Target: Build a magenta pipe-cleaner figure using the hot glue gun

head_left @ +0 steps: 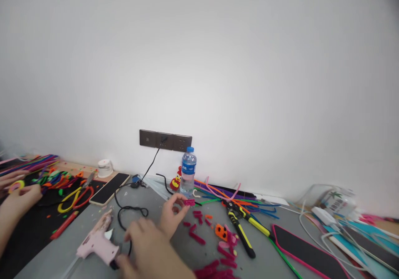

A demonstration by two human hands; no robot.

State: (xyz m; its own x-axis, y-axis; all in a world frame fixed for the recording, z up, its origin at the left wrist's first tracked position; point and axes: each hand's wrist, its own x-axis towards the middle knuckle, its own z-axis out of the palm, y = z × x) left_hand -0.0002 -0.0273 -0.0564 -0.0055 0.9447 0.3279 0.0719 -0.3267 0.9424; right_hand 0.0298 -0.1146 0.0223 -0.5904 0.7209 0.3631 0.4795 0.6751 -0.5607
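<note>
My left hand [172, 216] pinches a small piece of bright pink fuzzy stick [188, 202] between thumb and fingers, above the grey mat. Crossing in front of it, my right hand [152, 248] is slightly blurred. Its thumb and fingers are apart, beside the handle of a pale pink glue gun [99, 241] lying on the mat. Whether it touches the handle I cannot tell. Cut pink pieces [197, 238] lie scattered to the right, with a larger pile at the bottom edge. An orange piece with black spots [221, 232] lies among them.
Behind stand a water bottle [188, 171] and a small red-yellow figure [176, 179]. Yellow-black pliers [240, 229] and a pink-edged phone [307, 252] lie right. A black cord [132, 208] runs to the wall socket. At left, another person's hands [26, 196] hold a yellow ring near scissors [75, 198].
</note>
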